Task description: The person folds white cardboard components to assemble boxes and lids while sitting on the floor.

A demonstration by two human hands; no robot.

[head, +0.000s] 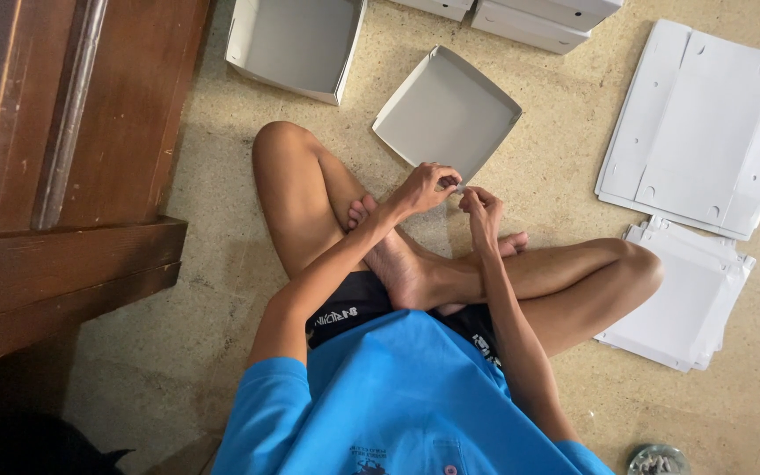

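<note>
I sit cross-legged on the floor in a blue shirt. My left hand (424, 187) and my right hand (482, 208) meet in front of my feet, fingers pinched on the near corner of a folded grey cardboard tray (446, 110). The tray lies flat on the floor just beyond my hands, its walls raised. Both hands touch the same corner, almost touching each other.
A second folded grey tray (296, 40) lies at the top left. White closed boxes (538, 18) sit at the top edge. Two stacks of flat white cardboard blanks (701, 123) (688, 299) lie on the right. Brown wooden furniture (63, 167) stands at the left.
</note>
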